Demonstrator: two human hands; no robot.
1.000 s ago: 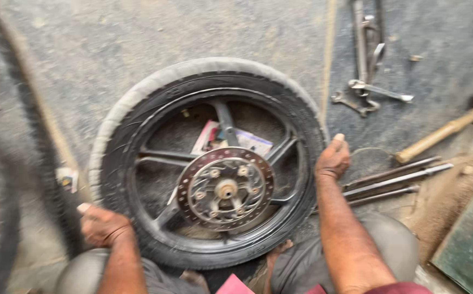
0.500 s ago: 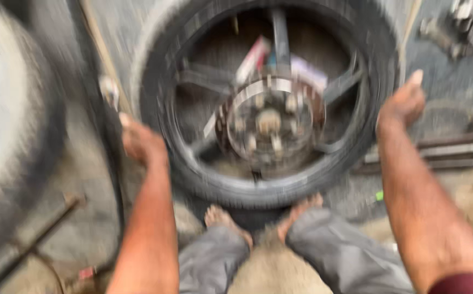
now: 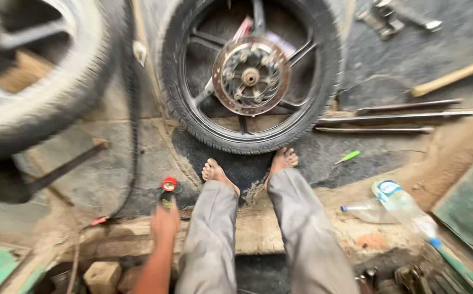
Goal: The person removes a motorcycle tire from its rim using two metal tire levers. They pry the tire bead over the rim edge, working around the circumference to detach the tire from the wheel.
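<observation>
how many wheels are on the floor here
2. One wheel with a brake disc lies flat just beyond the person's bare feet. A second wheel sits at the upper left, cut off by the frame edge. Others may lie out of view.

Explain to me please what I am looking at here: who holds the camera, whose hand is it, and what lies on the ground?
The camera sits on a person's head and looks down, so you see their own legs, grey trousers and bare feet. Only the left hand shows; it reaches to a small red-capped object on the floor, and whether the fingers grip it is unclear. The right hand is out of view. Before the feet lies a motorcycle wheel with tyre and brake disc. To its right are long metal bars, a wooden-handled tool, a green screwdriver and two plastic bottles. Another tyre is at left.
</observation>
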